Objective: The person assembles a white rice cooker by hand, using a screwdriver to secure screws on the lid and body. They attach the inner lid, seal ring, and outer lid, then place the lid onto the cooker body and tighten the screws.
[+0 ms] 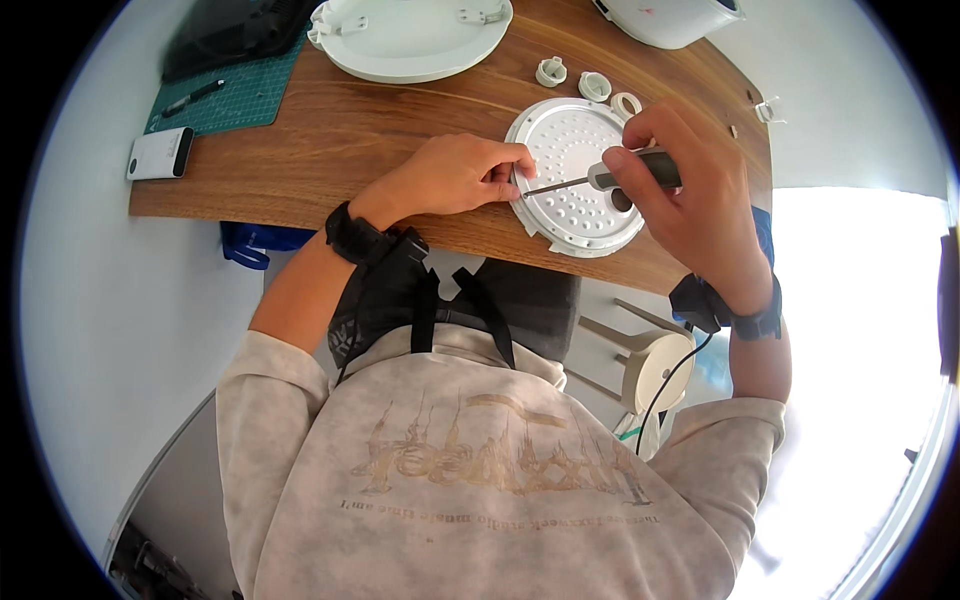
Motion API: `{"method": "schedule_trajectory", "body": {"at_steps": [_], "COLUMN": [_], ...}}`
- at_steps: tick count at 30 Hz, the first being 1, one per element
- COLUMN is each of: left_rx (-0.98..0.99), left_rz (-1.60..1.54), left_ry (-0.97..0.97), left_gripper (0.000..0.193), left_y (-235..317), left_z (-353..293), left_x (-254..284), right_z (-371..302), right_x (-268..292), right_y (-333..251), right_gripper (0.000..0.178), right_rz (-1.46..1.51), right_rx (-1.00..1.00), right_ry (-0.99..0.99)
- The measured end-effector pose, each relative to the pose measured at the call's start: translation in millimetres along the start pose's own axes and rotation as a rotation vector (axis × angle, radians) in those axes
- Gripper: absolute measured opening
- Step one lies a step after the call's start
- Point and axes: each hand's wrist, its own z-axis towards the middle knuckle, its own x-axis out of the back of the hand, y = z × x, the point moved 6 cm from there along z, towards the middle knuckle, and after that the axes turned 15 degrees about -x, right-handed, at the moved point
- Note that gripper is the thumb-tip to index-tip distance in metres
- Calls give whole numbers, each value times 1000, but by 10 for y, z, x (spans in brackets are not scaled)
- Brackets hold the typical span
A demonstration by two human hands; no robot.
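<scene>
A screwdriver (558, 187) with a grey and white handle is in my right hand (690, 185), my fingers closed around the handle. Its thin shaft points left, and the tip meets the near-left rim of a round silvery-white plate (570, 135) covered in small raised bumps. My left hand (465, 172) grips that rim with curled thumb and fingers, right beside the tip. Whether a screw sits under the tip is too small to tell. The plate lies near the table's front edge, with small tabs along its near side.
Beyond the plate stand two small white caps (551, 71) (594, 86) and a white ring (626, 105). An oval white cover (420, 45) lies farther back. At left are a green cutting mat (245, 95), a pen (193, 98) and a white box-shaped device (158, 155). A stool (655, 370) stands below the table.
</scene>
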Motion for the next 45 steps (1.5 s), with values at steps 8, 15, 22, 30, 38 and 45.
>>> {"method": "schedule_trajectory", "body": {"at_steps": [8,15,22,30,38,45], "left_rx": [-21,-48,-26,25,10,-11], "left_rz": [-124,-68,-43,-120,-107,-86], "left_ry": [67,111,89,49,51,58], "left_gripper": [18,20,21,21,21,19], "left_y": [-57,-40,-45,-51,-65,-40], "left_z": [29,20,14,32,35,39], "left_x": [0,-1,-6,-1,-17,-2], "right_z": [83,95,-41,-107,36,128], "right_x": [-44,-17,83,65,71,40], "right_y": [-167,36,348,435,236,-119], "right_gripper": [26,24,30,29,26,24], "right_rz": [14,-101,-207,-142,-79,-155], "right_rx": [54,-175,-399,-380,-252,-8], "right_ry": [45,18,-66,-115,-222,-253]}}
